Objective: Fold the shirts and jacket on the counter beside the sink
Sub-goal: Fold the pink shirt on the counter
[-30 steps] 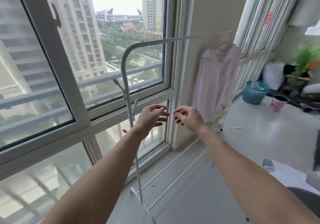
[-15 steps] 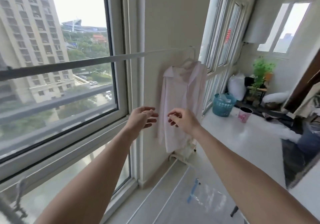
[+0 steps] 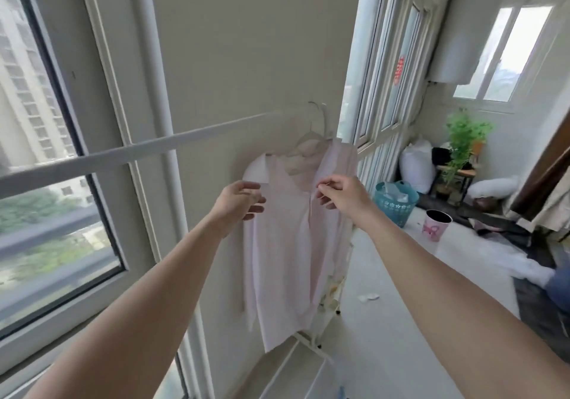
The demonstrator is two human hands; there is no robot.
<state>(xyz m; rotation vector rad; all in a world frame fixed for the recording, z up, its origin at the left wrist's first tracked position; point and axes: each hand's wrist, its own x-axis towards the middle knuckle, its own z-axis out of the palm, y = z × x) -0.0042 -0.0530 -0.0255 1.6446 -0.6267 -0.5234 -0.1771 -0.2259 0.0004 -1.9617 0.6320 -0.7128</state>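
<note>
Pinching shirt front, right hand fingers curled; left hand fingers relaxed at collar.

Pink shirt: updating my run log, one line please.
shirt: on rail | left hand: open at collar | right hand: pinched at placket, grip unclear

A teal basket stands near a pink cup, green plant beyond.
</note>
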